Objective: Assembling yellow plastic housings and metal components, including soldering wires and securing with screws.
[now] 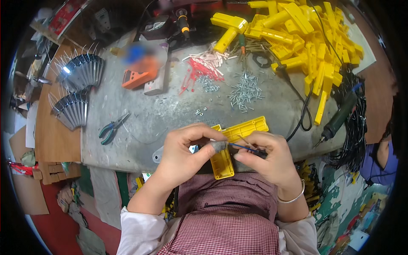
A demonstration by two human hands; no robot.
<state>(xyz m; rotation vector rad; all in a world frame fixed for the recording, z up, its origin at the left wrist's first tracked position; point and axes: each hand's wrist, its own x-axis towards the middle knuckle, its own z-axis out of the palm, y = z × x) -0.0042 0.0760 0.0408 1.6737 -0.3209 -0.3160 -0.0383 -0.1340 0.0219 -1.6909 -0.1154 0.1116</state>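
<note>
Above the table's near edge, my left hand (180, 146) is closed, its thumb tip wrapped in something grey. Thumb and forefinger pinch one end of a thin blue wire (242, 147). My right hand (274, 158) is closed around the wire's other end, where a small dark piece shows between the fingers. Right under both hands lies an open yellow plastic housing (223, 166), angled and ribbed inside, with one arm reaching back right. A silver metal plate (157, 156) with a hole sticks out behind my left hand. My palms hide part of the housing.
Loose screws (246, 91), nuts (208, 83) and red strips (199, 74) lie mid-table. Pliers (113, 127) rest at left, near rows of metal blades (71, 111). Yellow housings (297, 38) heap at far right. A soldering iron (342, 112) and black cables are at right.
</note>
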